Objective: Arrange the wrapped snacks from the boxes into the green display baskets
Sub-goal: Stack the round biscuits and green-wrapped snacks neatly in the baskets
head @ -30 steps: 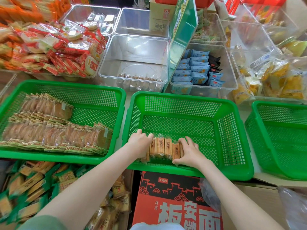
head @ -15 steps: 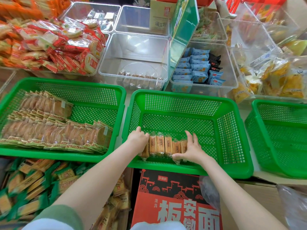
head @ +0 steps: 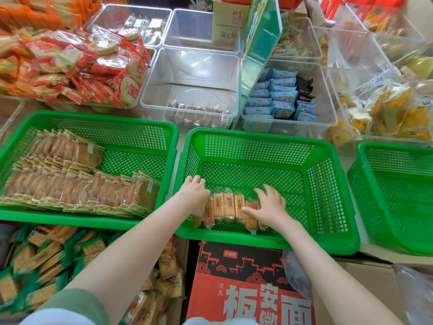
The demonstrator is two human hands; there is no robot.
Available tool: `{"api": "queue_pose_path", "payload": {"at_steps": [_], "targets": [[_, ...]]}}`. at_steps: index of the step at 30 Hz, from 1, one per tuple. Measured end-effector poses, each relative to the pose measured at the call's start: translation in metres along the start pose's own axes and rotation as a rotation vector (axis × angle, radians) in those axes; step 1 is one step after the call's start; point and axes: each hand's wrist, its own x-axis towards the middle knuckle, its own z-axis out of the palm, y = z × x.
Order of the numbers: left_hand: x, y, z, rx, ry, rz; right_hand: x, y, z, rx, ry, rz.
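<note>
A short row of clear-wrapped orange biscuit packs stands on edge at the near side of the middle green basket. My left hand is curled into a fist and presses against the row's left end; one pack shows under its wrist. My right hand lies on the row's right end with its fingers spread and fairly straight. The left green basket holds two rows of wrapped round crackers. The right green basket holds nothing that I can see.
Below the baskets, an open box of green-wrapped snacks sits at the left and a red printed carton in the middle. Behind stand clear bins, one with blue packs, beside a heap of red cracker packs.
My right hand has opened from gripping the row's right end to lying over it with spread fingers. My left hand stays at the left end.
</note>
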Motion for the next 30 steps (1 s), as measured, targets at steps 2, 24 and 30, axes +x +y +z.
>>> {"api": "queue_pose_path", "payload": {"at_steps": [2, 24, 30], "targets": [[0.0, 0.003, 0.002, -0.001, -0.004, 0.004, 0.007, -0.016, -0.002, 0.019, 0.001, -0.134], [0.009, -0.012, -0.019, -0.289, -0.33, 0.043, 0.018, -0.065, -0.019, -0.049, -0.449, -0.303], [0.006, -0.014, -0.017, -0.311, -0.268, 0.08, 0.0, -0.059, -0.036, -0.107, -0.484, -0.361]]}}
